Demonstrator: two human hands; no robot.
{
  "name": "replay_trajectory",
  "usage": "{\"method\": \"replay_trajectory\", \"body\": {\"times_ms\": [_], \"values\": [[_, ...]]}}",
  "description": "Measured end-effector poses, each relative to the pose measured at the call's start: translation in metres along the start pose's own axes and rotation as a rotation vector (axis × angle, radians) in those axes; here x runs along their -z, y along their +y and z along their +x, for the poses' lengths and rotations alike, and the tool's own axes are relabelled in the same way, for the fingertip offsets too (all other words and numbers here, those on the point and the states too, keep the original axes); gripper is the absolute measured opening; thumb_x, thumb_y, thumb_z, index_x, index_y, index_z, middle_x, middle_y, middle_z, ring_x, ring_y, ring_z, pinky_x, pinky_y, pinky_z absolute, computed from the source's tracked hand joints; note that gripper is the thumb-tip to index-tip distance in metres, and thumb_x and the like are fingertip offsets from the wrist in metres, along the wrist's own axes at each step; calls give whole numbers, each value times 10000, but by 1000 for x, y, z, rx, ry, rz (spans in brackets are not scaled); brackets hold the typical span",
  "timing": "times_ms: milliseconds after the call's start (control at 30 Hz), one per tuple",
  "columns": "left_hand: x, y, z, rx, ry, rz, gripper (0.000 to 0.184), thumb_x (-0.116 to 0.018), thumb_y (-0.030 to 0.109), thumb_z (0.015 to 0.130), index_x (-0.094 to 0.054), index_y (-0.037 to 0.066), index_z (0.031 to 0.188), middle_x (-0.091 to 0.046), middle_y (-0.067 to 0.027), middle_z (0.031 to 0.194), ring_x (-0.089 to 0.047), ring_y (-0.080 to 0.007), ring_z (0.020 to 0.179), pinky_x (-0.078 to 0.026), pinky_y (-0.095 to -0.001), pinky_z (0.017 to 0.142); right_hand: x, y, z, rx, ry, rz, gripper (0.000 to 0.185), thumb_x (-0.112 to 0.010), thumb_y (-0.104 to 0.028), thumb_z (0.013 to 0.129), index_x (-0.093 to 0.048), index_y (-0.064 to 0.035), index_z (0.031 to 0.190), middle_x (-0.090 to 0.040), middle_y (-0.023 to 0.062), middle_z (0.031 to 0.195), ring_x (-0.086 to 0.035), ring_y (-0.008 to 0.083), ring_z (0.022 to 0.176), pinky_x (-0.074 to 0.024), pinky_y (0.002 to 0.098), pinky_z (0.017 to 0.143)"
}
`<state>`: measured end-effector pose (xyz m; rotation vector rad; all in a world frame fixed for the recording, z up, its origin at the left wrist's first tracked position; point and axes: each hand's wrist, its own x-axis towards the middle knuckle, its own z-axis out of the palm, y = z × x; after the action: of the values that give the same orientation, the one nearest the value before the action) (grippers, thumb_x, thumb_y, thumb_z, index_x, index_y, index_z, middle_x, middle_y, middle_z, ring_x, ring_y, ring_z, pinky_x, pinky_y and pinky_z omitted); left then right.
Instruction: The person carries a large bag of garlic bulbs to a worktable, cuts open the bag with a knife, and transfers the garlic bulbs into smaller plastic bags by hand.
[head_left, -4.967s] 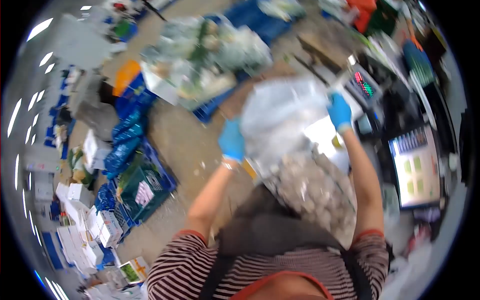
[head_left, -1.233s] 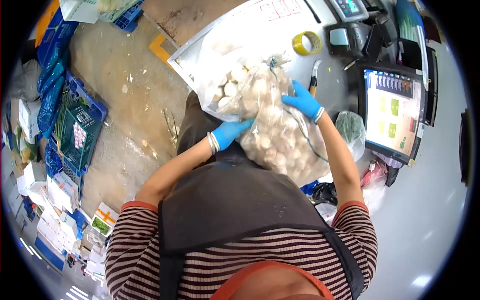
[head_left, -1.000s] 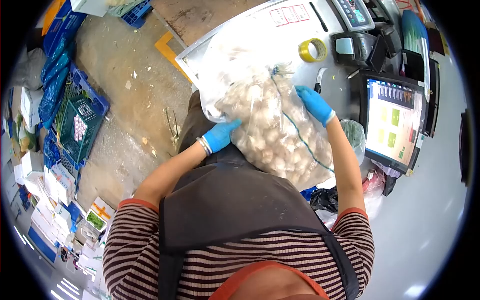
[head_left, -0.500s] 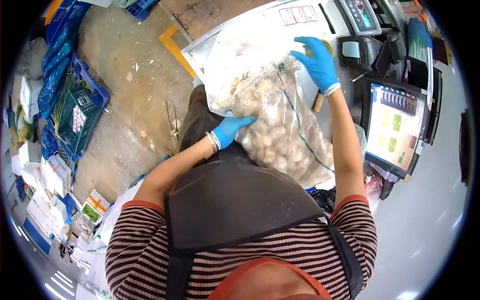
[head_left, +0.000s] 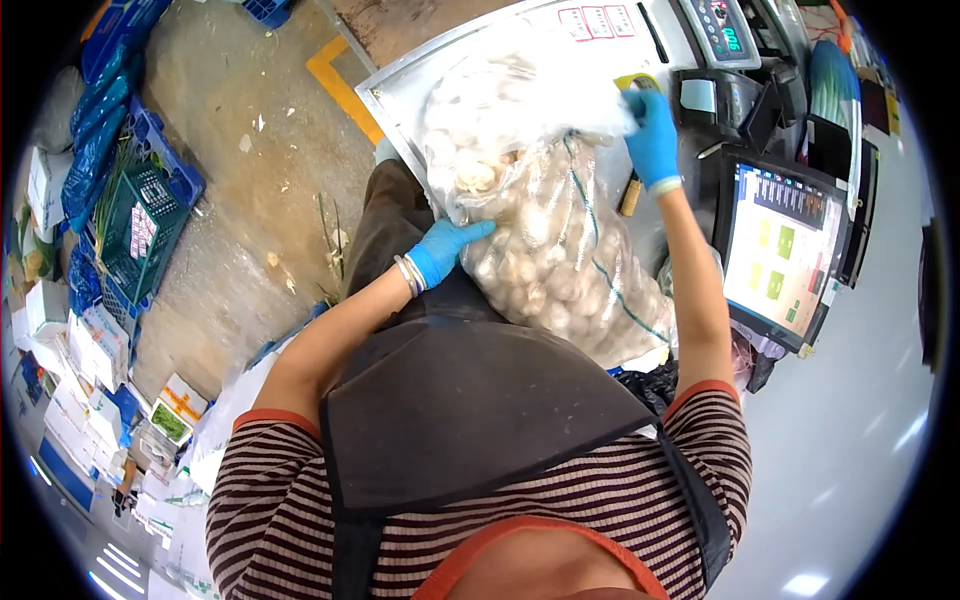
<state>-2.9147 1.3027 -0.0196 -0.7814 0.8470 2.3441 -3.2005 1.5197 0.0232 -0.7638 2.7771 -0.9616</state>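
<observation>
A large see-through sack of garlic bulbs (head_left: 560, 270), with a green string down its side, leans between my body and the metal counter. Its upper end meets a clear plastic bag (head_left: 500, 100) that lies on the counter with garlic in it. My left hand (head_left: 443, 254), in a blue glove, grips the left side where sack and bag meet, thumb on top and fingers mostly hidden. My right hand (head_left: 653, 138), also gloved in blue, is closed at the right edge of the plastic bag, which stretches up to its fingers. A yellow tape roll (head_left: 637, 80) shows just beyond those fingers.
Right of the counter (head_left: 400, 98) stand a scale display (head_left: 722, 35), a black printer (head_left: 712, 97) and a lit screen (head_left: 785, 250). A short brown cylinder (head_left: 630, 197) lies beside the sack. Green crates (head_left: 150, 235) and white boxes (head_left: 100, 345) line the left side.
My right hand has moved right and its spread fingers have closed, with the plastic bag now stretched toward it. More garlic shows in the plastic bag. My left hand keeps its grip.
</observation>
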Motion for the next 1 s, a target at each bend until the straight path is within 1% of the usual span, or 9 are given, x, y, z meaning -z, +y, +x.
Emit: {"method": "replay_trajectory", "body": {"times_ms": [67, 200, 367, 467, 567, 700, 733, 767, 1000], "values": [[-1, 4, -1, -51, 8, 65, 449, -608, 169, 925, -492, -24, 1314, -550, -63, 1283, -519, -124, 1144, -411, -261, 994, 12, -32, -35, -286, -78, 445, 282, -630, 69, 777, -583, -4, 1045, -646, 110, 1043, -594, 170, 985, -471, 290, 894], [2, 0, -2, -78, 57, 65, 428, -606, 191, 926, -513, -19, 1287, -567, -53, 1248, -530, -124, 1107, -401, -260, 999, 11, -67, -60, -459, -85, 978, 245, -663, -72, 816, -581, -6, 1037, -647, 89, 1024, -589, 142, 958, -481, 293, 851], [27, -13, -2, -96, 11, -252, 316, -582, 138, 919, -561, 1, 1202, -600, -48, 1151, -558, -120, 1029, -443, -276, 937, -6, -84, -30, -75, -295, -10, 296, -710, -185, 788, -593, -80, 1038, -647, 122, 914, -645, 232, 804, -504, 326, 726], [21, 0, -7, 8, 417, -315, 277, -552, 252, 939, -653, -6, 948, -655, -93, 987, -611, -132, 824, -508, -274, 784, -26, -87, -14, 56, -242, -174, 253, -728, -161, 736, -628, -100, 959, -631, 131, 864, -630, 308, 780, -503, 338, 687], [34, -21, -9, -127, 501, 150, 325, -552, 284, 936, -642, -19, 859, -654, -94, 798, -615, -160, 669, -505, -294, 659, -36, -92, -4, 171, -106, -111, 208, -715, -255, 754, -616, -114, 870, -633, 111, 841, -637, 321, 723, -508, 377, 635], [31, -20, -36, -207, 347, 947, 378, -529, 320, 948, -624, -27, 827, -627, -174, 703, -612, -258, 623, -485, -357, 627, 6, -56, -29, 386, -229, -152, 183, -667, -140, 706, -644, -97, 882, -626, 85, 820, -613, 314, 781, -500, 372, 725], [25, -16, -36, -265, 376, 990, 313, -558, 295, 928, -620, -3, 855, -578, -94, 632, -527, -133, 586, -471, -308, 623, 16, -37, -33, 477, -285, -278, 189, -653, -108, 692, -639, -85, 878, -614, 89, 822, -598, 323, 808, -490, 374, 758], [22, -14, -34, -214, 363, 995, 299, -571, 282, 919, -616, -8, 861, -591, -96, 649, -533, -123, 608, -472, -307, 633, 23, -19, -39, 565, -341, -403, 197, -639, -76, 677, -634, -74, 874, -602, 93, 824, -584, 332, 836, -480, 377, 791], [26, -25, -8, -129, 443, 406, 205, -637, 124, 871, -541, -12, 989, -610, -70, 884, -553, -134, 786, -489, -300, 685, -35, 32, -91, -274, -35, -85, 265, -537, 7, 844, -538, -18, 1108, -617, 182, 985, -597, 285, 925, -465, 362, 822]]}}
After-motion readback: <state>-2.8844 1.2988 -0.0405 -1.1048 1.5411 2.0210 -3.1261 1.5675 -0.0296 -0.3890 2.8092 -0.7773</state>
